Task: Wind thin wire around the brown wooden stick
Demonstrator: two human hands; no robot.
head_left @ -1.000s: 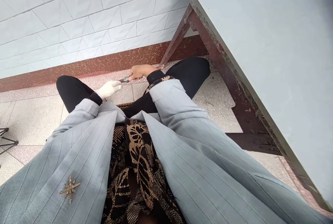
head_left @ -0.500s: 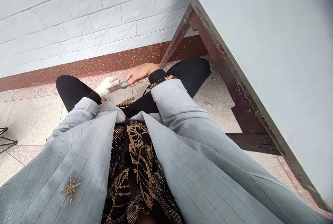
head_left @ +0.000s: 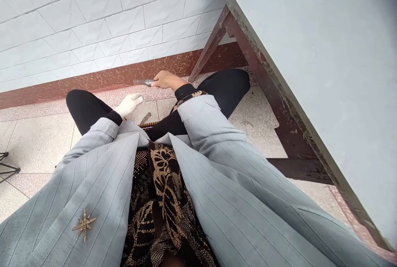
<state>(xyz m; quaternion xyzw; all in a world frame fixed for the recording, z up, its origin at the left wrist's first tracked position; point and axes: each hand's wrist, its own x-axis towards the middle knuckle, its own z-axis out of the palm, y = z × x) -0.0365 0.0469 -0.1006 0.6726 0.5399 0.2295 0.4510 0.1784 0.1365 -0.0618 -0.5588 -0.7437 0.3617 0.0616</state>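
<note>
My left hand (head_left: 130, 104), in a white knit glove, is closed low between my knees. At its fingertips shows a small greyish bit that I cannot make out. My bare right hand (head_left: 166, 80) grips a short, flat-bladed tool (head_left: 143, 82) bound with silvery wire near my fingers. Its blade points left, above and apart from the glove. Whatever lies inside my right fist is hidden. Below the glove, a narrow grey-brown piece (head_left: 145, 118) shows close to a striped dark-and-gold edge (head_left: 149, 125) in my lap.
A pale tabletop (head_left: 325, 51) with a worn edge fills the right side, on a dark red wooden frame (head_left: 211, 41). Ahead stands a white tiled wall (head_left: 93, 14) with a reddish-brown base strip (head_left: 102, 77). Thin black metal legs (head_left: 9, 169) stand at far left.
My right hand has lifted the flat-bladed tool up and away from the gloved left hand, which it was against before. The left hand has stayed nearly in place.
</note>
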